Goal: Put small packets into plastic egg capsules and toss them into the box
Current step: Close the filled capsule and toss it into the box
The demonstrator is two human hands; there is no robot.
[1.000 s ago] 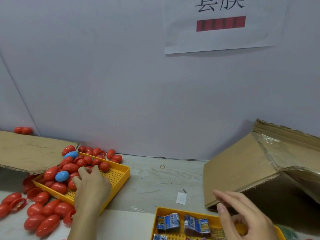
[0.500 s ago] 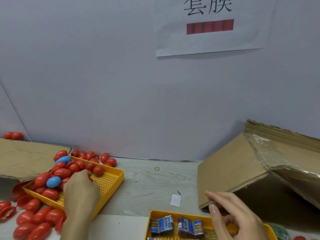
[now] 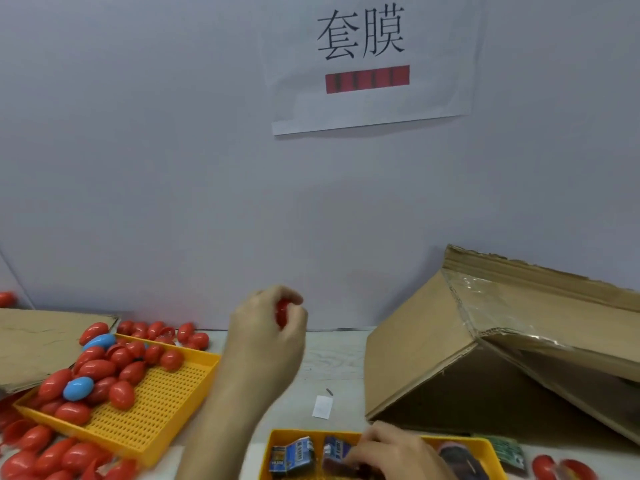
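My left hand [image 3: 268, 332] is raised above the table's middle, its fingers curled round a red egg capsule [image 3: 282, 313]. My right hand [image 3: 391, 452] reaches down into the near yellow tray [image 3: 277, 441], fingers on the small blue packets [image 3: 294, 455]; whether it pinches one is hidden. A yellow perforated tray [image 3: 156, 410] on the left holds several red capsules [image 3: 93, 370] and two blue ones [image 3: 78, 388]. The open cardboard box [image 3: 433, 348] lies tilted on the right.
Loose red capsules [image 3: 52, 455] lie on the table at the lower left and behind the left tray. A cardboard flap [image 3: 41, 341] sits at far left. A white paper scrap [image 3: 322, 407] lies mid-table. Two red capsule halves [image 3: 561, 467] rest at the bottom right.
My left hand has lifted out of the left tray with a red capsule and moved right and up. My right hand has dropped into the packet tray.
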